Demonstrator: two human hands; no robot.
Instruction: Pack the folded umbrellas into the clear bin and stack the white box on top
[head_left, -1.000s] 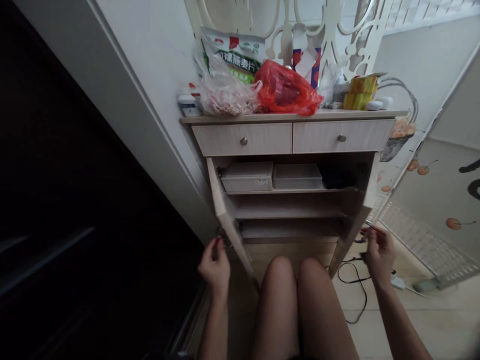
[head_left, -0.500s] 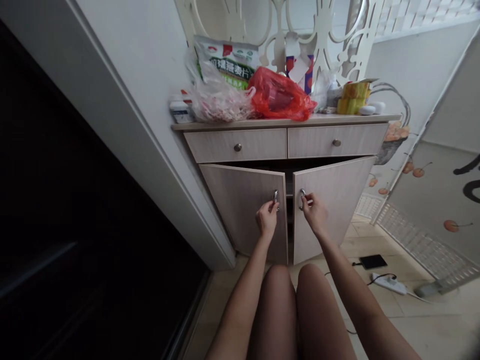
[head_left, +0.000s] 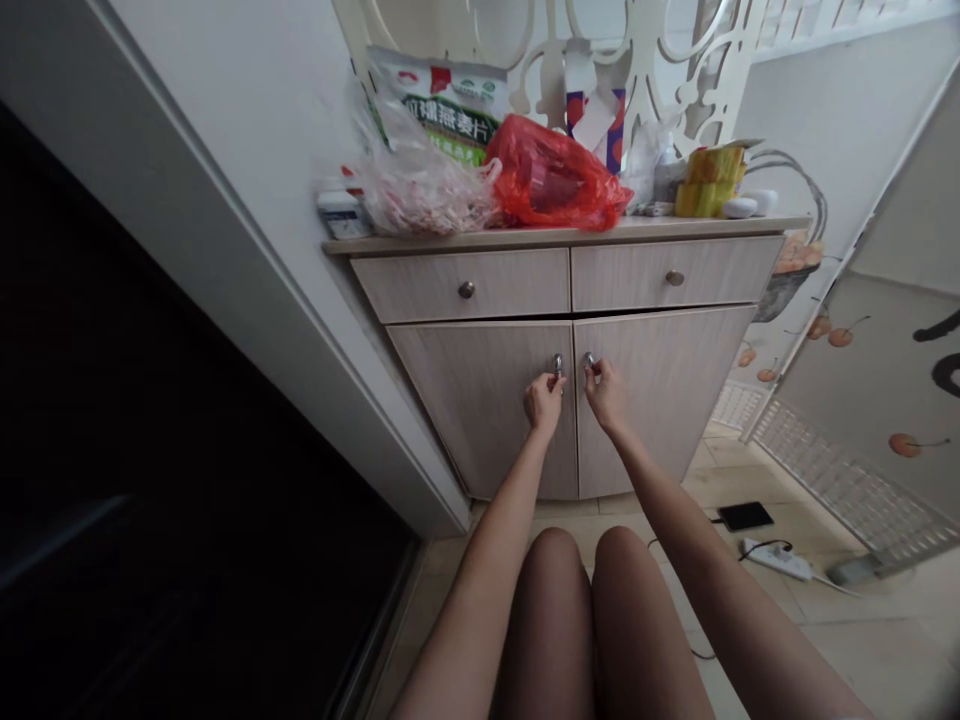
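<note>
My left hand (head_left: 544, 402) pinches the metal handle (head_left: 558, 363) of the left cabinet door (head_left: 472, 410). On the right cabinet door (head_left: 660, 400), my right hand (head_left: 604, 393) has its fingers closed round the matching handle (head_left: 589, 360). Both pale wood-grain doors stand almost flush with the cabinet front. A thin dark gap shows along the top of the doors, mainly near the middle. Above them are two drawers with round knobs, the left drawer (head_left: 517, 282) and the right drawer (head_left: 720, 275), both pushed in.
On the cabinet top stand a red plastic bag (head_left: 555, 180), a clear plastic bag (head_left: 435, 195), an oatmeal bag (head_left: 457, 105), a white bottle (head_left: 343, 213) and a yellow package (head_left: 705, 185). A power strip (head_left: 777, 560) and a black device (head_left: 745, 516) lie on the floor at right.
Both cabinet doors have swung inward from partly open to nearly closed. My hands moved forward with the handles and came closer together. The dark interior is now hidden.
</note>
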